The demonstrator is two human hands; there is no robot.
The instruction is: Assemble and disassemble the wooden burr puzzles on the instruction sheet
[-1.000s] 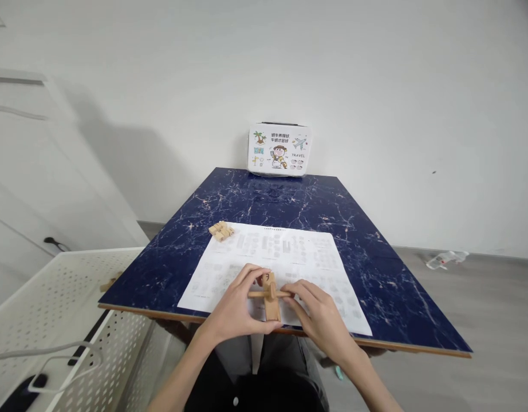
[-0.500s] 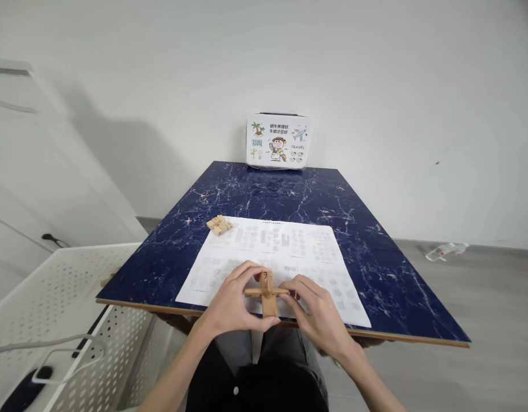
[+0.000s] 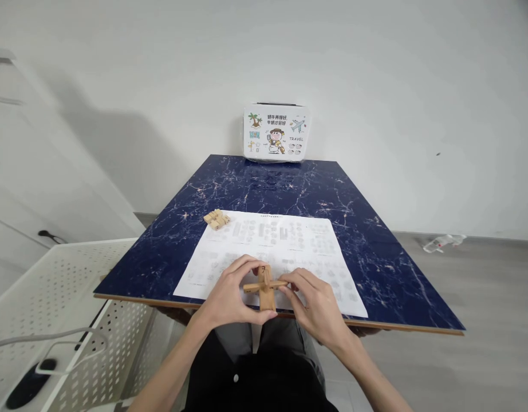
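Observation:
Near the table's front edge, a cross-shaped wooden puzzle [image 3: 267, 298] of interlocking pieces is held between my hands. My left hand [image 3: 229, 297] spans its upright part, fingers at the far end and thumb at the near end. With thumb and fingertips, my right hand [image 3: 315, 303] pinches the right end of the crosspiece. Beneath and beyond the puzzle lies a white printed sheet [image 3: 242, 246] with rows of grey diagrams, too small to read. On the sheet's far left corner rests a cluster of light wooden pieces [image 3: 216, 219].
The blue marbled table [image 3: 272, 189] has a white case [image 3: 276, 133] with cartoon prints at its back, against the wall. To the left stands a white perforated rack [image 3: 87, 269] with a cable [image 3: 36, 339] and a black object [image 3: 30, 384]. Clear plastic [image 3: 443, 242] lies on the floor at right.
The crosspiece now slants, its right end a little higher than its left, where before it was level. Both hands keep their hold. The whole view has shifted slightly.

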